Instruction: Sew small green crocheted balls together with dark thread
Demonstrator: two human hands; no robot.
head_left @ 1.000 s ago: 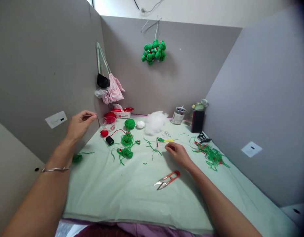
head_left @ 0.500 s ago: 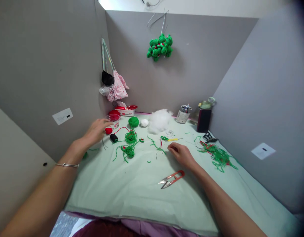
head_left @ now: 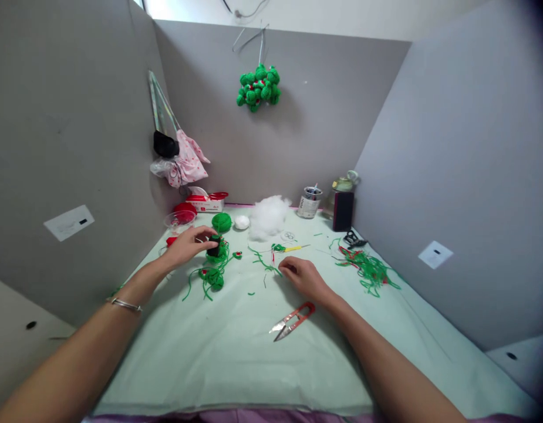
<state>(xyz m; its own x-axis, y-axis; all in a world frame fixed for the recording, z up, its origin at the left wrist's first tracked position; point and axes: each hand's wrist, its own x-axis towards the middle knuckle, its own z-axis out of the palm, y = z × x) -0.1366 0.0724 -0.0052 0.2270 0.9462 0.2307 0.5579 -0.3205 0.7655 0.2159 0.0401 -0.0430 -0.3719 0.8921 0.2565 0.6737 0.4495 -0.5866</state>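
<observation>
My left hand (head_left: pixel 188 245) grips a spool of black thread (head_left: pixel 213 247) between thumb and fingers, in front of a tangle of green yarn (head_left: pixel 225 254). Just nearer lies a small green crocheted piece (head_left: pixel 215 279) with loose yarn ends. My right hand (head_left: pixel 303 275) rests low over the table with its fingers pinched together; what they hold, if anything, is too small to make out. Beside its fingertips are green yarn snippets (head_left: pixel 266 265) and a yellow-handled crochet hook (head_left: pixel 293 248). Orange-handled thread snips (head_left: pixel 293 321) lie spread on the cloth below that hand.
At the back stand a green yarn ball (head_left: pixel 221 222), white stuffing (head_left: pixel 270 217), a tin (head_left: pixel 309 203), a bottle (head_left: pixel 344 183) and a dark phone-like block (head_left: pixel 343 211). Yarn scraps (head_left: pixel 368 269) lie right. Green crocheted pieces (head_left: pixel 259 88) hang on the back partition.
My left hand has moved right from the clear container and red yarn, and has picked up the black thread spool. My right hand keeps its pinch near the snippets. The view has turned slightly right.
</observation>
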